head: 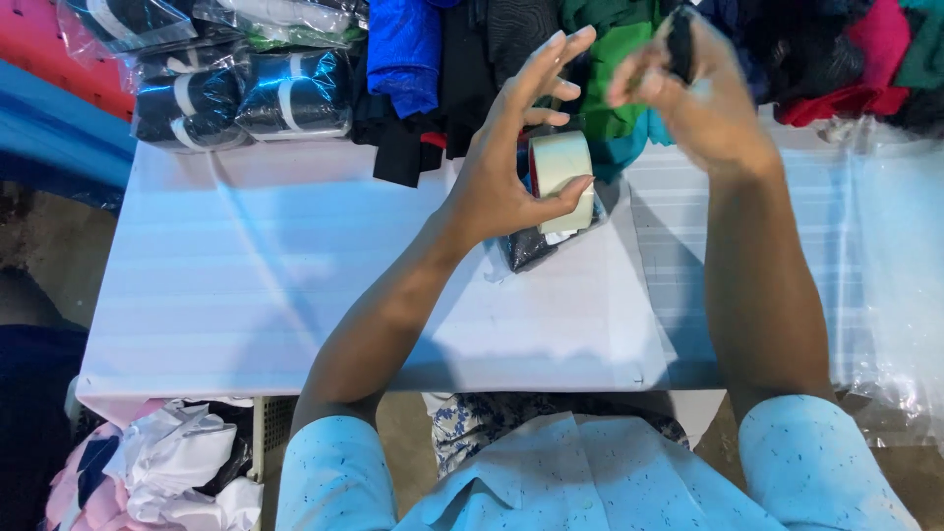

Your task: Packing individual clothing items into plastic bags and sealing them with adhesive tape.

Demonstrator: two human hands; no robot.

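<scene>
Up at twelve o'clock, above the white counter (295,295), the left hand (501,167) pinches a tape roll (562,172) between thumb and lower fingers, the upper fingers splayed wide and touching nothing. Just beside it at one o'clock the right hand (698,98) is curled shut on a small dark object (680,44); motion blur there makes it impossible to tell what that object is. Under the roll lies a dark bagged packet (526,246), mostly covered by the hand and tape, only its lower corner clear. From the middle toward nine o'clock the counter surface is bare and wide, its near edge running along six o'clock and its left edge dropping off at nine. A heap of clothes (610,69) crowds the far edge from twelve to two o'clock, cut off by the frame top, and bagged bundles (246,93) sit at eleven. Clear plastic sheeting (890,295) drapes over the three o'clock side, hiding where the counter ends. Crumpled cloth (167,472) lies below at seven o'clock, partly out of frame.
</scene>
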